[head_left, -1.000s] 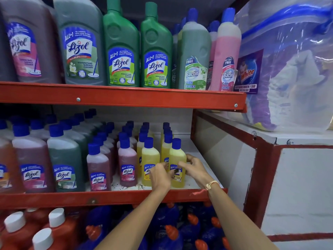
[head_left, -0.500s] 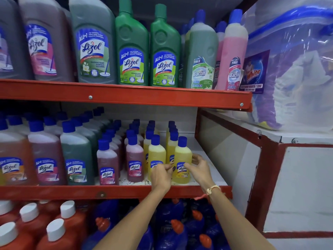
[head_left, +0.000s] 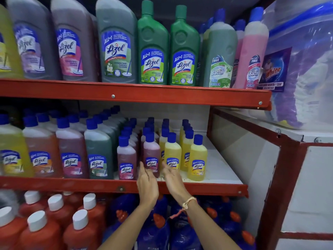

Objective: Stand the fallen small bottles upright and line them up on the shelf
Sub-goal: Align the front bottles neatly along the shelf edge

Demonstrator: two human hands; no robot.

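Observation:
Small blue-capped bottles stand upright in rows on the middle red shelf point(head_left: 198, 188): two yellow rows, fronted by a yellow bottle point(head_left: 197, 159) at the right and another yellow bottle point(head_left: 173, 154) beside it, and two maroon rows, fronted by a maroon bottle point(head_left: 151, 156) and a second maroon bottle point(head_left: 126, 159). My left hand point(head_left: 146, 186) and my right hand point(head_left: 173, 179) are held flat, fingers apart, either side of the front maroon bottle's base. Neither hand grips anything. No fallen bottle is in sight.
Larger blue-capped cleaner bottles point(head_left: 99, 152) fill the shelf's left part. Big bottles point(head_left: 153, 49) stand on the upper shelf, white-capped red bottles point(head_left: 57, 219) and blue bottles point(head_left: 156, 230) below. A red frame post point(head_left: 277, 177) and a plastic-wrapped pack point(head_left: 304, 56) lie to the right.
Both hands have let go of the front yellow bottles and moved left, now open around the front maroon bottle. The view has shifted left.

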